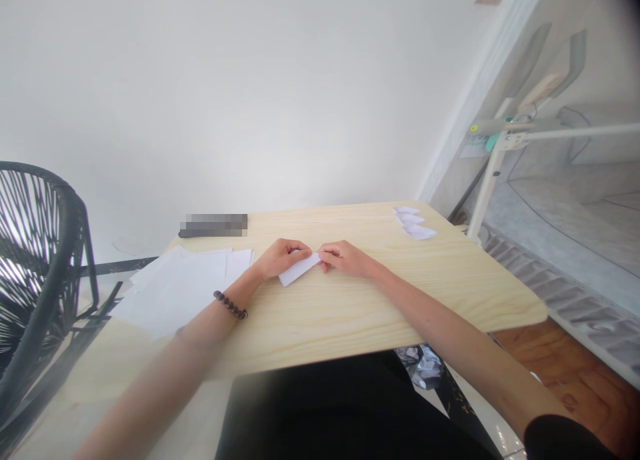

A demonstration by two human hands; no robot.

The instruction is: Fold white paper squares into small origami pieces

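Note:
Between my hands, just above the table (310,327), is a small folded piece of white paper (295,272). My left hand (283,257) is closed on its upper edge, thumb on the near side. With fingers pinched together, my right hand (345,257) grips the paper's right end. Several small folded paper pieces (419,232) lie in an overlapping row at the table's far right. White paper sheets (187,283) are spread by my left forearm, which wears a dark bead bracelet (230,305).
A dark, blurred-out object (214,225) lies at the table's back left corner, near the wall. On the left stands a black woven chair (65,247). A white metal frame with grey handles (493,180) stands at the right. Crumpled silvery material (425,367) shows below the table's front edge.

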